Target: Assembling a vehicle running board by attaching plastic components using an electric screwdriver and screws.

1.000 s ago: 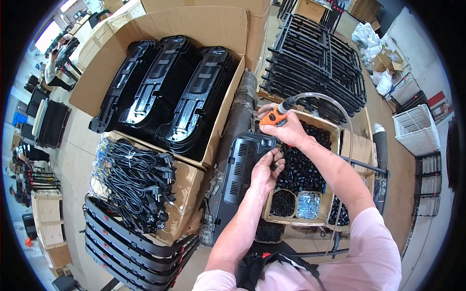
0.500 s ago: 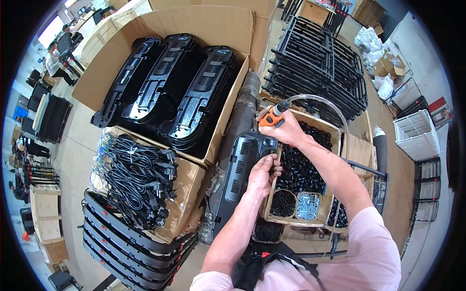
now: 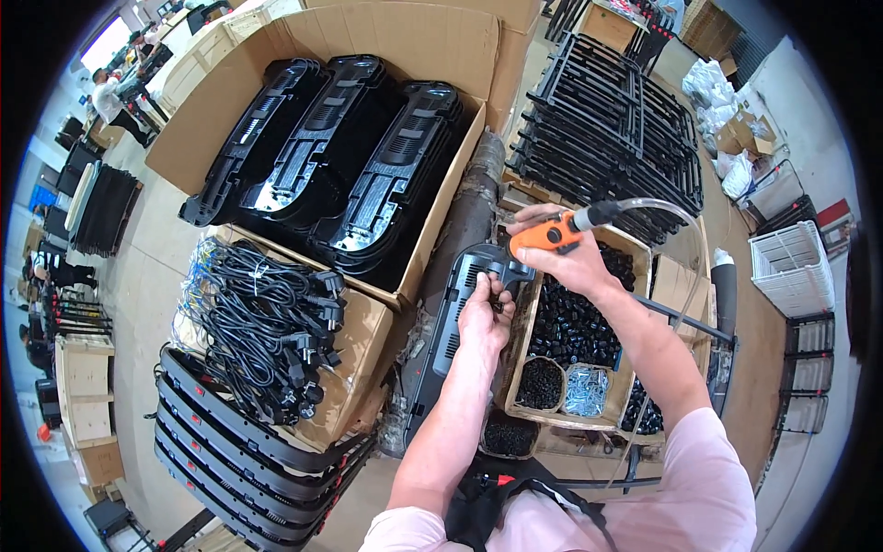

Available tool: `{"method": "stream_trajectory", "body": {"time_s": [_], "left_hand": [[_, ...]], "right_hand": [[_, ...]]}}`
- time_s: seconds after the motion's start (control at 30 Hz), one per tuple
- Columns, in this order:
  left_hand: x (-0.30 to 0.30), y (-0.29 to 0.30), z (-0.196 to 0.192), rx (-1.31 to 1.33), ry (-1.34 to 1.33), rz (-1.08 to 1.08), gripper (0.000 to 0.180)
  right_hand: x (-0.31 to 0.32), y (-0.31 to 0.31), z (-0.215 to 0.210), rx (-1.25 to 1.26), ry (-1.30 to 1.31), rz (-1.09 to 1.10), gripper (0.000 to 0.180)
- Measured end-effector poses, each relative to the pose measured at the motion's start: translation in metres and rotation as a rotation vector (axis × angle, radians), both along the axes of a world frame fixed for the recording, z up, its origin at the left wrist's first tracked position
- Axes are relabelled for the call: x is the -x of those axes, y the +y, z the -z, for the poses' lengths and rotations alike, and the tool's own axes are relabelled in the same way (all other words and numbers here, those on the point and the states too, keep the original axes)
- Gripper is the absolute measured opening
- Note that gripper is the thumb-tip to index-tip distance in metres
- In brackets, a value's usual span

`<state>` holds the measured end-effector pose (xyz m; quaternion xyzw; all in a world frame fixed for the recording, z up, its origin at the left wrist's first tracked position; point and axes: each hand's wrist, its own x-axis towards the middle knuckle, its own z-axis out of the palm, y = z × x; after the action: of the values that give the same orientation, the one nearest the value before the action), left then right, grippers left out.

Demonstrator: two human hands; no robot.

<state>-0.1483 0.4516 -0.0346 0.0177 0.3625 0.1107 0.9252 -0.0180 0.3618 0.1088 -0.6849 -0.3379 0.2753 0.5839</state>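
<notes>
An orange powered screwdriver [image 3: 550, 235], fed by a clear hose, is gripped in my right hand [image 3: 578, 264]. It now lies nearly sideways above the end of a long black plastic housing [image 3: 452, 317] with vent slots; its tip is hidden. My left hand [image 3: 487, 311] rests at the housing's right edge, fingers curled together around small dark bits too hard to make out. Right of it are loose black plastic parts [image 3: 570, 317], a small tub of black screws [image 3: 540, 384] and one of silver screws [image 3: 587, 391].
The housing lies along a worn, wrapped beam [image 3: 463, 207]. Left stand a carton [image 3: 445, 198] of glossy black covers, a heap of black power cables [image 3: 267, 304] and stacked curved panels [image 3: 253, 474]. Black metal frames [image 3: 612, 129] are piled far right. A person [image 3: 115, 101] stands far left.
My right hand has tipped the screwdriver from upright toward sideways, its hose end swinging right. My left hand has moved slightly up along the housing. The whole view has shifted a little.
</notes>
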Motion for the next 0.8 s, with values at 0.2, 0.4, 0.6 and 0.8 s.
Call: {"method": "stream_trajectory", "body": {"time_s": [0.2, 0.4, 0.6, 0.8], "left_hand": [[-0.009, 0.002, 0.001, 0.135, -0.093, -0.126, 0.026], [-0.01, 0.005, 0.002, 0.186, -0.152, -0.166, 0.024], [-0.001, 0.01, -0.002, 0.184, -0.151, -0.163, 0.025], [0.006, 0.013, -0.003, 0.156, -0.152, -0.218, 0.032]], "right_hand": [[0.018, -0.007, -0.003, -0.021, -0.005, -0.042, 0.055], [0.025, -0.005, -0.006, 0.011, 0.019, -0.052, 0.052], [0.032, 0.003, -0.009, 0.015, 0.039, -0.05, 0.052], [0.041, 0.029, 0.006, 0.0, 0.05, -0.019, 0.052]]}}
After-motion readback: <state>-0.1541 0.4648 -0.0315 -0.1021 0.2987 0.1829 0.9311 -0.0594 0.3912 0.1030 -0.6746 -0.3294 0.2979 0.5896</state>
